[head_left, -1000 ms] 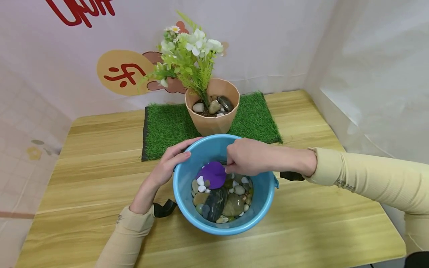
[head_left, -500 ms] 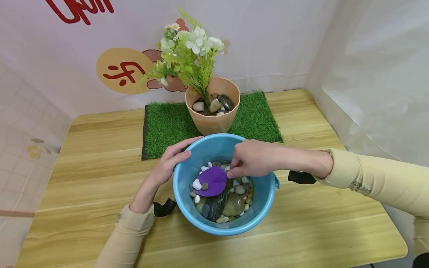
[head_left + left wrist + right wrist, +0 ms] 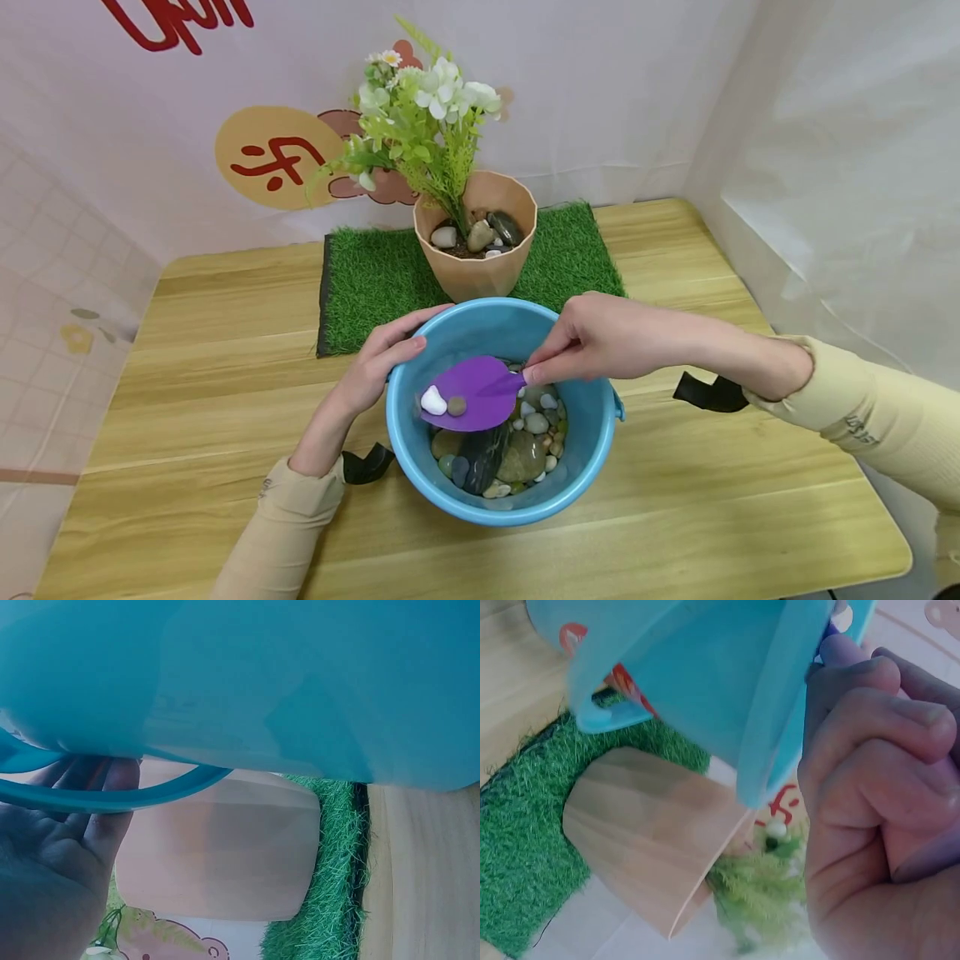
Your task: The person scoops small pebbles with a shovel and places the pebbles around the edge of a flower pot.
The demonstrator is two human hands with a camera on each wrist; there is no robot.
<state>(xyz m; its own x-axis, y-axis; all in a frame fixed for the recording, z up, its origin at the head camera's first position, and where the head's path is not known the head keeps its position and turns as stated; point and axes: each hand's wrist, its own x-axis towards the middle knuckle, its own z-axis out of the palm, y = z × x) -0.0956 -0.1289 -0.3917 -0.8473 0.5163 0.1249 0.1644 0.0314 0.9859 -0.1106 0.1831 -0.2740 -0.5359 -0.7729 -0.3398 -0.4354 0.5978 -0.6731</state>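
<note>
My right hand [image 3: 611, 337] pinches the handle of a small purple shovel [image 3: 480, 387] over the inside of the blue bucket [image 3: 504, 515]. On the shovel's blade lie a white pebble [image 3: 433, 400] and a brown pebble [image 3: 457, 407]. My left hand [image 3: 378, 362] holds the bucket's left rim, thumb over the edge and fingers along the outside. In the left wrist view the bucket's handle [image 3: 150, 796] crosses in front of that hand. Inside the bucket, below the blade, several mixed stones lie, among them a large dark one [image 3: 483, 458].
Right behind the bucket, a peach flowerpot [image 3: 480, 277] with stones and white flowers [image 3: 442, 96] stands on a green grass mat [image 3: 378, 292]. The wooden table [image 3: 225, 333] meets a printed wall sheet [image 3: 615, 92] at the back.
The shovel has come up from among the stones with the two pebbles on its blade. My right hand has moved to the right. The left hand has stayed on the rim.
</note>
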